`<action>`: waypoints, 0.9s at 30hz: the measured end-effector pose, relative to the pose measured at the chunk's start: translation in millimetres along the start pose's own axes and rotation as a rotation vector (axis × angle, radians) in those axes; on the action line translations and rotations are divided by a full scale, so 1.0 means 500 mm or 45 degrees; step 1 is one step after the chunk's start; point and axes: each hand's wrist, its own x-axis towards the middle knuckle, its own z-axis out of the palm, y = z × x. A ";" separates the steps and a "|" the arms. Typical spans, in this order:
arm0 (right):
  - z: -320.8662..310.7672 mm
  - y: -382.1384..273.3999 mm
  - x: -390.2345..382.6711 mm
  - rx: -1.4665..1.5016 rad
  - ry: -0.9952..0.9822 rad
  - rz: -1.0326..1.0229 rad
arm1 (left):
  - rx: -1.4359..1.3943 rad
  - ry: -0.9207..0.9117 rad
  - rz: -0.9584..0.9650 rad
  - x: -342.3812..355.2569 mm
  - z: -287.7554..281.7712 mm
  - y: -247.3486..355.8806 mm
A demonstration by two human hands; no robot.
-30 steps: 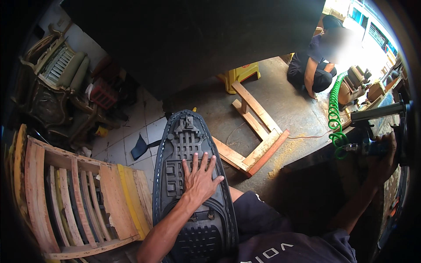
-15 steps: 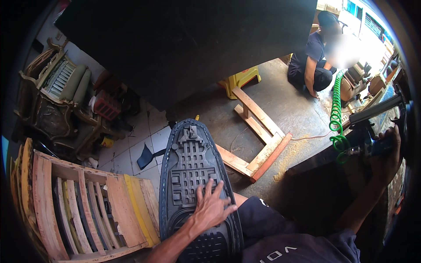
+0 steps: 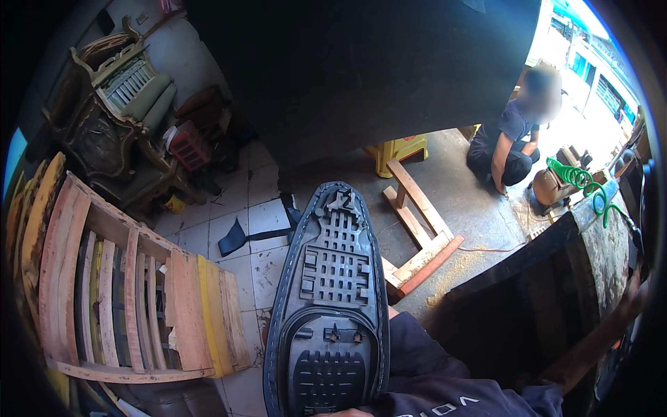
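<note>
An upturned motorcycle seat (image 3: 335, 278) lies lengthwise in front of me. Its black ribbed plastic base faces up, and a line of staples runs round the dark cover at the edge. Only a sliver of my left hand (image 3: 347, 413) shows at the lower edge, by the seat's near end; its fingers are hidden. My right arm reaches out to the far right. My right hand (image 3: 633, 299) is dark and cut by the rim, beside a dark tool shape (image 3: 636, 250) near the green coiled air hose (image 3: 573, 175). Its grip does not show.
A slatted wooden frame (image 3: 132, 278) stands at the left, with old carved chairs behind it. A wooden frame (image 3: 424, 254) and sawdust lie on the floor ahead. A dark panel (image 3: 389, 76) hangs across the top. Another person (image 3: 511, 139) crouches near an air compressor (image 3: 552, 186).
My left hand has left the middle of the seat base for its near end. The right hand has moved down and outward to the rim with the tool. The view has turned and shifted.
</note>
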 end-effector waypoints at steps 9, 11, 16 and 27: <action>-0.011 -0.027 -0.250 -0.564 0.063 -0.079 | 0.645 0.068 -0.082 -0.116 -0.033 0.051; -0.006 -0.028 -0.284 -0.619 0.045 -0.084 | 0.718 0.226 -0.117 -0.169 -0.024 0.066; 0.084 -0.028 -0.354 -0.554 -0.094 -0.025 | 0.802 1.105 -0.527 -0.327 0.077 0.090; 0.451 0.568 -0.736 -0.390 -1.075 1.515 | 0.357 1.930 -0.497 -0.500 0.383 -0.126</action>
